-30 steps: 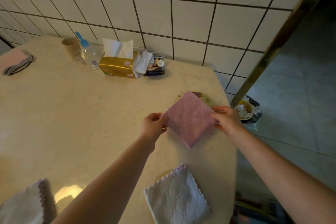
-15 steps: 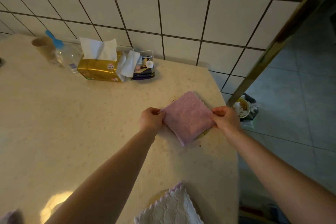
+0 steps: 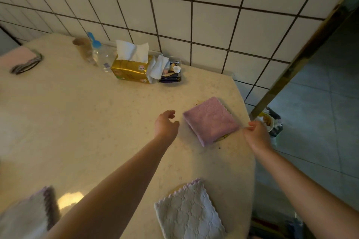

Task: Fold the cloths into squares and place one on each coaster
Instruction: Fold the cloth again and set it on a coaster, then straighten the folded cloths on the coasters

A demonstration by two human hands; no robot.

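While the folded pink textured cloth (image 3: 211, 121) is lying flat as a neat square over a yellow coaster (image 3: 223, 137), of which only a sliver is peeking out at the cloth's near edge, both hands are hovering off it. Just to the left of the pink cloth, the left hand (image 3: 166, 124) is hanging with loosely curled fingers, gripping nothing. Just to the cloth's right, the right hand (image 3: 257, 135) is floating past the edge of the beige speckled table (image 3: 81, 114), fingers lightly curled and holding nothing either. Nearer the camera than the pink cloth, a folded white scalloped cloth (image 3: 189, 212) is sitting on another round coaster (image 3: 175, 189). That pink cloth looks soft, light and floppy, so any straightening is best done by pinching opposite corners, keeping the layers together.
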